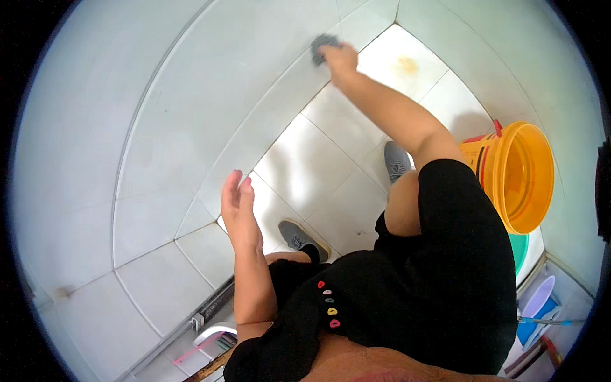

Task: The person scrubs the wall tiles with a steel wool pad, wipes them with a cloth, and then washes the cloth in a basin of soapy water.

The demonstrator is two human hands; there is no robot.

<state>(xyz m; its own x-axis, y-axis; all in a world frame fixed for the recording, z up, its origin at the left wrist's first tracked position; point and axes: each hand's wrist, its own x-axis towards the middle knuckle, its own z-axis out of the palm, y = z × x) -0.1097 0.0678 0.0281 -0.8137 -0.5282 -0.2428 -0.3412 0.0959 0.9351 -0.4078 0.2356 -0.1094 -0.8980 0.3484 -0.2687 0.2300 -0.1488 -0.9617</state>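
While the right hand (342, 58) grips a grey scrubber (322, 46) in curled fingers against the pale tiled wall (248, 83): left hand (239, 215), empty, fingers partly open, nearer the body; yellow bucket (484, 155), well to the right hand's right.

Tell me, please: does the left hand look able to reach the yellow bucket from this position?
Probably not. The left hand looks empty, but the yellow bucket stands at the person's right side, and the right knee and right arm lie between them in this view.
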